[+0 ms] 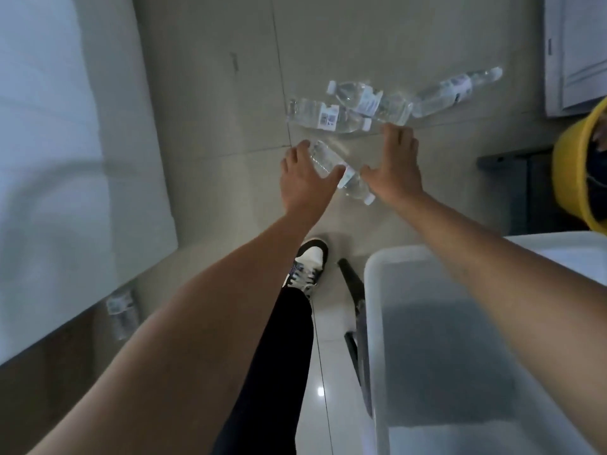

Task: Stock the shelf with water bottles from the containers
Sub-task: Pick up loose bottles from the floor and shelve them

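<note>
Seen from one wide-angle camera worn on our head, the view tips steeply down and forward to the tiled floor [210, 93]. Our forearms [230, 290] stretch away from the lens, with our shoe [310, 257] at mid-frame. The clear bin [374, 290] looms close at lower right, and the bottles [361, 100] lie farther off, above centre.

I see a glossy pale grey tiled floor [210, 93] with dark grout lines. A black-and-white laced sneaker [310, 262] stands on it under a black trouser leg [276, 356]. A grey panelled cabinet [574, 54] fills my top-right corner.
</note>
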`<state>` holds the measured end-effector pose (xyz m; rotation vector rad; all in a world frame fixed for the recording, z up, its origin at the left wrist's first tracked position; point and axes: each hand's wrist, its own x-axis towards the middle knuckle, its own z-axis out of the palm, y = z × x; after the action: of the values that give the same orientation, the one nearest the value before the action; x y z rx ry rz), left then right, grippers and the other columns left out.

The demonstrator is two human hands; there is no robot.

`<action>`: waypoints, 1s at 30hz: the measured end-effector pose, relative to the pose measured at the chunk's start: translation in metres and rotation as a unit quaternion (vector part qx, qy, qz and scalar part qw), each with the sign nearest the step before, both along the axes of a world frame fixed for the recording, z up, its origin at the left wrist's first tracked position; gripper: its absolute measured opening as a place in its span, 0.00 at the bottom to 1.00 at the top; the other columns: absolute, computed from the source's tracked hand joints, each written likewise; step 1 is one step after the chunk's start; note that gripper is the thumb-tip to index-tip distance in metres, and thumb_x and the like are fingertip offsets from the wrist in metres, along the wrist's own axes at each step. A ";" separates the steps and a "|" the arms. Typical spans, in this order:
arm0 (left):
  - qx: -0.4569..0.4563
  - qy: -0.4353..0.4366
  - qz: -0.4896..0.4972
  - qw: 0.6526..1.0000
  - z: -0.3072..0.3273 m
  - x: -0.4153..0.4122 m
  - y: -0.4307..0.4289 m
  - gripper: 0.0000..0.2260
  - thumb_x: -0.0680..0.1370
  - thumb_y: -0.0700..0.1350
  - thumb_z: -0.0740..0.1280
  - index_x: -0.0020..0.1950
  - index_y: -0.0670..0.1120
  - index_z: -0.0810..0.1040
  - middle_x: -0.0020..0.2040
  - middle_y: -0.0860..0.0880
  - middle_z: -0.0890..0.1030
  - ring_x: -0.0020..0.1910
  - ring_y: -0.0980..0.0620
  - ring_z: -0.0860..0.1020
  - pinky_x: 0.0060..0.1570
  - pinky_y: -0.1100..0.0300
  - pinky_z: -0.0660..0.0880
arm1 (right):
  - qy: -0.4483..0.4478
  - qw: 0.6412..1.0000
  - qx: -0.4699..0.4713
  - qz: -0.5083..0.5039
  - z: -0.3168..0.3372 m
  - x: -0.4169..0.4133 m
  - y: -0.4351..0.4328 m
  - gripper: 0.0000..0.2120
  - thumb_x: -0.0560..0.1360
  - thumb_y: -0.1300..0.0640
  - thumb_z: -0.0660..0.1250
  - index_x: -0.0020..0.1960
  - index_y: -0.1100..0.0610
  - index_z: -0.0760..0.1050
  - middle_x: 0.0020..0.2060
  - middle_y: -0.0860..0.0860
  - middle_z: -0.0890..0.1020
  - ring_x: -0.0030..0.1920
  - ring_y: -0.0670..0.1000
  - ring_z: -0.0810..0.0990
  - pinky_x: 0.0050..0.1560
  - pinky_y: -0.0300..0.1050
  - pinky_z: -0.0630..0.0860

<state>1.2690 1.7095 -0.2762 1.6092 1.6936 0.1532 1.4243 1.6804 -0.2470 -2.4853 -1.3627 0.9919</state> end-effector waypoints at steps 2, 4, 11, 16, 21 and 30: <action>-0.010 0.023 -0.038 0.999 -0.036 0.003 0.002 0.35 0.74 0.53 0.74 0.77 0.45 0.64 0.73 0.44 0.68 0.71 0.43 0.66 0.68 0.51 0.67 | -0.001 0.998 -0.064 0.023 -0.036 0.004 0.015 0.37 0.74 0.62 0.72 0.78 0.60 0.58 0.74 0.61 0.62 0.74 0.63 0.62 0.69 0.57 0.70; -0.009 0.067 -0.114 0.991 -0.071 0.006 0.005 0.37 0.75 0.51 0.73 0.80 0.47 0.60 0.77 0.44 0.64 0.74 0.43 0.63 0.69 0.49 0.68 | -0.010 0.993 -0.099 0.065 -0.070 0.009 0.034 0.37 0.75 0.62 0.72 0.78 0.59 0.57 0.75 0.60 0.61 0.74 0.63 0.61 0.69 0.59 0.71; 0.068 0.208 -0.491 0.843 -0.146 0.012 0.030 0.40 0.75 0.55 0.69 0.82 0.49 0.55 0.84 0.46 0.51 0.83 0.42 0.46 0.80 0.43 0.45 | -0.045 0.987 -0.083 0.131 -0.147 0.006 0.090 0.37 0.76 0.60 0.72 0.79 0.59 0.56 0.74 0.60 0.65 0.73 0.64 0.65 0.68 0.62 0.72; 0.129 0.240 -0.562 0.781 -0.165 0.012 0.037 0.38 0.75 0.51 0.70 0.81 0.48 0.58 0.79 0.47 0.61 0.78 0.41 0.60 0.79 0.43 0.53 | -0.086 0.984 -0.103 0.118 -0.176 0.006 0.096 0.42 0.75 0.65 0.70 0.81 0.58 0.51 0.76 0.60 0.62 0.75 0.64 0.61 0.70 0.60 0.71; 0.146 0.250 -0.545 0.787 -0.171 0.016 0.036 0.27 0.76 0.48 0.69 0.74 0.48 0.67 0.71 0.44 0.68 0.73 0.39 0.65 0.75 0.44 0.59 | -0.162 0.974 -0.116 0.107 -0.189 0.010 0.092 0.35 0.76 0.62 0.69 0.78 0.61 0.57 0.74 0.62 0.68 0.75 0.64 0.62 0.70 0.57 0.67; 0.097 0.201 -0.437 0.871 -0.180 -0.008 0.028 0.27 0.73 0.51 0.72 0.70 0.49 0.68 0.64 0.47 0.75 0.64 0.43 0.72 0.62 0.44 0.69 | -0.125 0.988 -0.071 0.054 -0.205 -0.008 0.042 0.17 0.81 0.57 0.65 0.67 0.65 0.73 0.66 0.62 0.74 0.69 0.63 0.71 0.62 0.57 0.73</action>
<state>1.2608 1.7371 -0.4559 2.5351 1.0686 -0.5139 1.4165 1.7222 -0.4520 -2.7458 -1.5628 0.8466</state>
